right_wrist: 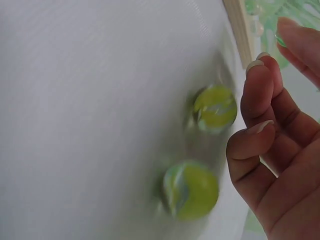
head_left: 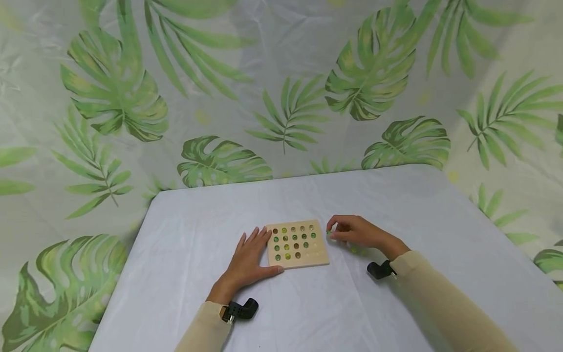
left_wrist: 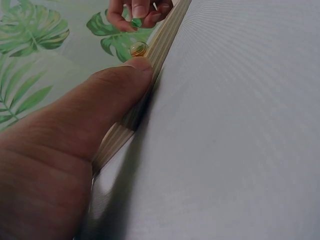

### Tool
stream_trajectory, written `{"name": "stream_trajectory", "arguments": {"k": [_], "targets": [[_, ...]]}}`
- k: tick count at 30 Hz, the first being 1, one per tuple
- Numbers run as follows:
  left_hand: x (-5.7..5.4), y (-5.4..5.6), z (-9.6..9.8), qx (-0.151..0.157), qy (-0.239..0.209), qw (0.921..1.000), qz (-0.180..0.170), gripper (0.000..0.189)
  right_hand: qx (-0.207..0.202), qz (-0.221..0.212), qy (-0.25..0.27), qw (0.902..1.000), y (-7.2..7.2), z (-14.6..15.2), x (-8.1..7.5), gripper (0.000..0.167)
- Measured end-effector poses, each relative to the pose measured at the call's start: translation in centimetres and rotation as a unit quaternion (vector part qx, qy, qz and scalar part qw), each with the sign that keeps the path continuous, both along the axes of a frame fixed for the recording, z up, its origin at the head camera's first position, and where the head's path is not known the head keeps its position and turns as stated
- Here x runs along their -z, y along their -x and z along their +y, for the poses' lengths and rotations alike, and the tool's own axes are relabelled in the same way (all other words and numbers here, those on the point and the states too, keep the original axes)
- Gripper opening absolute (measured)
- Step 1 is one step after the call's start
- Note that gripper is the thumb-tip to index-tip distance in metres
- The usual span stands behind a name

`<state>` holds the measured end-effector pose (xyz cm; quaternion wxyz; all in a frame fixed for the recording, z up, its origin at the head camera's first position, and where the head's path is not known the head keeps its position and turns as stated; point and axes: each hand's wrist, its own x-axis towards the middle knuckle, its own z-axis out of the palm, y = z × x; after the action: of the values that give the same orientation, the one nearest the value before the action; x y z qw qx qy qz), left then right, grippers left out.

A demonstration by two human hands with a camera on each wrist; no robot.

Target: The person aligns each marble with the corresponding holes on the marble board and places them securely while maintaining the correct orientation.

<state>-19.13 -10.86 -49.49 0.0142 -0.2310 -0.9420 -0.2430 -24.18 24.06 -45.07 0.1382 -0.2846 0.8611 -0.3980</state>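
Note:
A pale wooden board [head_left: 322,255] lies on the table with rows of marbles in its round hollows, green, yellow and brown among them. The hollows at its lower right hold no marbles. My left hand [head_left: 247,263] rests at the board's left side, fingers spread and nearly straight, the thumb along the near edge. Just off the board's right edge, my right hand [head_left: 358,231] pinches a green marble [left_wrist: 136,22] between thumb and index finger. Its other fingers are loosely curled, as the right wrist view shows. An orange-streaked clear marble [left_wrist: 138,49] sits near the left thumb tip.
Two yellow-green marbles [right_wrist: 215,109] lie loose on the white-covered table [head_left: 198,230], under and beside my right hand. A leaf-printed curtain [head_left: 290,58] stands behind the table's far edge. Each wrist carries a small black camera [head_left: 243,309].

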Motion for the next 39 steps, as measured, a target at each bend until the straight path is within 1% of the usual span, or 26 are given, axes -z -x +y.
{"name": "stream_trajectory", "arguments": {"k": [3,7,12,16,22,27,33,39], "targets": [[0.1,0.0,0.1,0.001,-0.003,1.0000,-0.003,0.106,0.006,-0.001,0.003,1.0000,-0.2,-0.3,0.0,0.016],[0.1,-0.3,0.2,-0.001,-0.004,0.9999,-0.012,0.106,-0.004,-0.004,0.005,1.0000,-0.5,-0.8,0.0,0.019],[-0.4,-0.2,0.2,0.001,-0.005,1.0000,0.001,0.104,-0.012,0.010,-0.003,0.9999,-0.3,-1.4,-0.3,0.019],[-0.5,0.2,0.2,0.000,0.004,1.0000,0.004,0.105,-0.011,0.005,-0.007,0.9999,-0.1,-1.8,-0.7,0.019],[-0.7,0.3,0.2,-0.001,0.001,1.0000,0.007,0.106,-0.019,-0.003,-0.004,0.9998,-0.1,-2.3,-1.1,0.019],[-0.8,0.0,0.3,0.000,-0.001,1.0000,-0.002,0.106,-0.022,-0.016,0.004,0.9996,-0.4,-2.7,-0.7,0.021],[-0.5,-0.4,0.1,-0.003,0.005,0.9998,-0.017,0.106,-0.034,-0.025,0.001,0.9991,-0.7,-3.2,0.0,0.022],[-0.3,-0.2,0.1,-0.004,-0.003,1.0000,-0.007,0.106,-0.032,-0.020,-0.009,0.9992,-0.5,-3.3,0.2,0.020]]}}
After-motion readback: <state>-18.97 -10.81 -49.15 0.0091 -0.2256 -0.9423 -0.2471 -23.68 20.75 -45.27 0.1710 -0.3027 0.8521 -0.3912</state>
